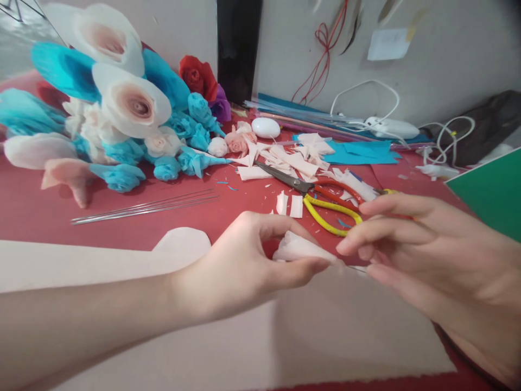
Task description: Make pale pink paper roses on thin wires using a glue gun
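Note:
My left hand [240,266] pinches a rolled, pale pink crepe-paper flower [301,247] between thumb and fingers. Its wide ruffled end points left and its narrow tip points right. From that tip a thin wire [356,269] runs to my right hand [435,250], whose thumb and bent fingers close around the wire's far end. Beneath both hands lies a large sheet of pale pink crepe paper [228,347]. Scissors [301,185] with one red and one yellow handle rest just beyond my fingers, blades to the left.
Finished paper flowers [138,106] in white, blue and red pile up at back left. Thin wires [146,207] lie before them. Paper scraps [291,160], blue paper strips [362,152] and a white power strip [393,129] line the back. A green board [492,190] stands right.

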A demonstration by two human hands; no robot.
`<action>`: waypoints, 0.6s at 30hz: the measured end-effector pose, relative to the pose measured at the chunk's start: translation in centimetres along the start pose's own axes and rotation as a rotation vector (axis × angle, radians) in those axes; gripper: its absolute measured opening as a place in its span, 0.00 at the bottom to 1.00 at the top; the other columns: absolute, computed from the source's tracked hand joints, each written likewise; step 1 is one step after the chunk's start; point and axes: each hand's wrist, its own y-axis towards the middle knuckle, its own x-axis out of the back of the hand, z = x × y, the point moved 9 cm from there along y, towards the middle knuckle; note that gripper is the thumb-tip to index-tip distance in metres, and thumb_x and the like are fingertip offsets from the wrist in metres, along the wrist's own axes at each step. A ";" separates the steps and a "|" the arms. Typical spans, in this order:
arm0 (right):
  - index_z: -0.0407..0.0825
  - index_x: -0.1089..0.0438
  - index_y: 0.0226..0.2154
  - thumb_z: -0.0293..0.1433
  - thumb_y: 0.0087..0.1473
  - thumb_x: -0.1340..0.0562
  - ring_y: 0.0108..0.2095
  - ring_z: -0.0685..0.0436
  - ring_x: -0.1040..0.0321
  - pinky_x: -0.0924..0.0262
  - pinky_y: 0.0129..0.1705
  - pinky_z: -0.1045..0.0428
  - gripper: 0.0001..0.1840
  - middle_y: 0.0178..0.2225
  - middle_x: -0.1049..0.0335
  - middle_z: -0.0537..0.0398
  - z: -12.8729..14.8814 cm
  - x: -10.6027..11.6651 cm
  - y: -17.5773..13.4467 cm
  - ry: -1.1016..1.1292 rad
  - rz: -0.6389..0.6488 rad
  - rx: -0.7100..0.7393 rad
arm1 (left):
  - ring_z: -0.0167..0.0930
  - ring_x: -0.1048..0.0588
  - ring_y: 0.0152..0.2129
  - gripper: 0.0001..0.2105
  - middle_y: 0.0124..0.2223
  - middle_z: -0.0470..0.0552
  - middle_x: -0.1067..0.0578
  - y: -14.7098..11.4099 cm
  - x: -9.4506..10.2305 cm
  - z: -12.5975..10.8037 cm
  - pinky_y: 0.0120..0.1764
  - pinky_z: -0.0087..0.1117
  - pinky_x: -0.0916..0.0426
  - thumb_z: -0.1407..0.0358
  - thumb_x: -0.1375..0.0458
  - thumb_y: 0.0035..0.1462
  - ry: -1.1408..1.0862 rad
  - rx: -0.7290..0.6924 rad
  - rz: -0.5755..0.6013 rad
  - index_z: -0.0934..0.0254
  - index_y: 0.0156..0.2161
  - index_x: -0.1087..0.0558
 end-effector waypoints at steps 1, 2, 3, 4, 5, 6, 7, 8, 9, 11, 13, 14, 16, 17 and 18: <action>0.49 0.44 0.48 0.27 0.59 0.47 0.30 0.51 0.29 0.32 0.27 0.62 0.14 0.35 0.30 0.53 -0.9 -0.3 0.0 0.108 0.033 -0.044 | 0.25 0.27 0.23 0.08 0.26 0.45 0.24 0.0 -0.1 0.1 0.23 0.20 0.36 0.61 0.41 0.51 -0.005 0.006 0.009 0.63 0.31 0.26; 0.49 0.45 0.49 0.27 0.59 0.46 0.31 0.50 0.29 0.31 0.29 0.62 0.15 0.35 0.30 0.53 -1.4 -0.8 0.0 0.229 0.081 -0.059 | 0.27 0.26 0.25 0.08 0.28 0.45 0.23 0.0 -0.2 0.2 0.25 0.22 0.34 0.60 0.42 0.52 -0.013 0.015 0.020 0.63 0.32 0.26; 0.49 0.45 0.49 0.26 0.57 0.44 0.32 0.50 0.29 0.31 0.30 0.62 0.17 0.35 0.30 0.53 -1.5 -1.0 0.0 0.346 0.115 -0.052 | 0.28 0.26 0.27 0.08 0.30 0.46 0.23 -0.1 -0.3 0.4 0.27 0.23 0.33 0.60 0.42 0.52 -0.024 0.028 0.031 0.63 0.32 0.27; 0.49 0.45 0.50 0.25 0.56 0.43 0.32 0.49 0.28 0.31 0.30 0.63 0.19 0.34 0.30 0.53 -0.9 -1.3 -0.1 0.466 0.159 0.025 | 0.29 0.25 0.28 0.08 0.30 0.47 0.23 -0.1 -0.4 0.6 0.28 0.24 0.33 0.60 0.42 0.52 -0.036 0.039 0.041 0.63 0.33 0.27; 0.49 0.45 0.50 0.22 0.55 0.42 0.33 0.50 0.28 0.31 0.31 0.64 0.21 0.35 0.29 0.54 -0.4 -1.4 -0.1 0.524 0.189 0.064 | 0.29 0.26 0.27 0.08 0.30 0.47 0.23 -0.1 -0.5 0.7 0.27 0.24 0.33 0.60 0.42 0.52 -0.045 0.045 0.043 0.63 0.33 0.28; 0.48 0.43 0.50 0.21 0.52 0.41 0.33 0.50 0.28 0.31 0.32 0.64 0.22 0.35 0.30 0.54 -1.2 -0.7 0.0 0.542 0.081 -0.021 | 0.27 0.26 0.25 0.07 0.28 0.46 0.24 -0.1 -0.5 0.7 0.25 0.23 0.34 0.61 0.42 0.52 -0.048 0.044 0.040 0.63 0.32 0.28; 0.48 0.42 0.49 0.20 0.52 0.41 0.33 0.50 0.29 0.31 0.32 0.63 0.22 0.34 0.30 0.54 -1.8 -0.5 -0.1 0.572 0.019 -0.119 | 0.26 0.28 0.23 0.07 0.27 0.45 0.25 -0.1 -0.4 0.7 0.24 0.22 0.35 0.61 0.42 0.52 -0.048 0.040 0.034 0.63 0.32 0.28; 0.49 0.41 0.47 0.20 0.52 0.40 0.33 0.50 0.29 0.31 0.33 0.63 0.21 0.34 0.31 0.54 -2.4 -0.5 -0.3 0.582 -0.024 -0.224 | 0.25 0.29 0.22 0.06 0.26 0.44 0.25 -0.1 -0.4 0.7 0.22 0.21 0.37 0.62 0.42 0.52 -0.045 0.035 0.027 0.63 0.31 0.28; 0.48 0.39 0.45 0.20 0.50 0.39 0.32 0.50 0.29 0.30 0.32 0.63 0.19 0.32 0.31 0.55 -2.3 -0.5 -0.4 0.595 -0.053 -0.257 | 0.24 0.29 0.22 0.06 0.26 0.44 0.26 -0.1 -0.3 0.7 0.22 0.20 0.37 0.62 0.42 0.52 -0.041 0.032 0.022 0.63 0.31 0.28; 0.47 0.37 0.38 0.20 0.48 0.38 0.29 0.51 0.30 0.31 0.30 0.63 0.14 0.28 0.32 0.57 -1.8 -0.4 -0.4 0.593 -0.082 -0.268 | 0.26 0.27 0.24 0.06 0.28 0.45 0.24 -0.1 -0.3 0.8 0.24 0.21 0.35 0.62 0.42 0.51 -0.036 0.035 0.023 0.63 0.32 0.28; 0.47 0.36 0.31 0.20 0.46 0.36 0.25 0.52 0.30 0.31 0.28 0.64 0.10 0.26 0.32 0.59 -1.6 -0.2 -0.4 0.574 -0.105 -0.257 | 0.29 0.26 0.27 0.07 0.30 0.47 0.23 -0.2 -0.4 0.9 0.26 0.23 0.33 0.61 0.42 0.51 -0.031 0.047 0.034 0.63 0.33 0.28; 0.47 0.36 0.28 0.21 0.46 0.35 0.24 0.51 0.30 0.31 0.27 0.64 0.09 0.25 0.31 0.59 -1.7 -0.2 -0.4 0.570 -0.109 -0.263 | 0.30 0.25 0.27 0.08 0.31 0.47 0.23 -0.2 -0.5 1.0 0.27 0.24 0.33 0.60 0.42 0.51 -0.028 0.052 0.038 0.63 0.33 0.28; 0.49 0.34 0.25 0.27 0.45 0.33 0.22 0.51 0.30 0.32 0.24 0.64 0.08 0.25 0.29 0.60 -2.6 0.1 -0.5 0.563 -0.152 -0.340 | 0.31 0.24 0.29 0.08 0.32 0.48 0.22 -0.2 -0.5 1.0 0.28 0.25 0.31 0.60 0.42 0.51 -0.028 0.058 0.039 0.62 0.33 0.28; 0.50 0.33 0.24 0.29 0.44 0.32 0.22 0.50 0.29 0.33 0.23 0.64 0.08 0.25 0.28 0.60 -3.1 0.3 -0.7 0.558 -0.170 -0.388 | 0.32 0.24 0.30 0.08 0.32 0.47 0.22 -0.1 -0.5 1.0 0.29 0.26 0.31 0.60 0.42 0.51 -0.031 0.061 0.039 0.62 0.33 0.28; 0.51 0.32 0.23 0.31 0.42 0.31 0.22 0.50 0.29 0.33 0.23 0.65 0.08 0.25 0.28 0.61 -3.6 0.4 -0.8 0.548 -0.192 -0.443 | 0.32 0.24 0.31 0.07 0.32 0.47 0.22 -0.1 -0.6 1.0 0.30 0.26 0.30 0.60 0.41 0.51 -0.033 0.064 0.039 0.62 0.32 0.28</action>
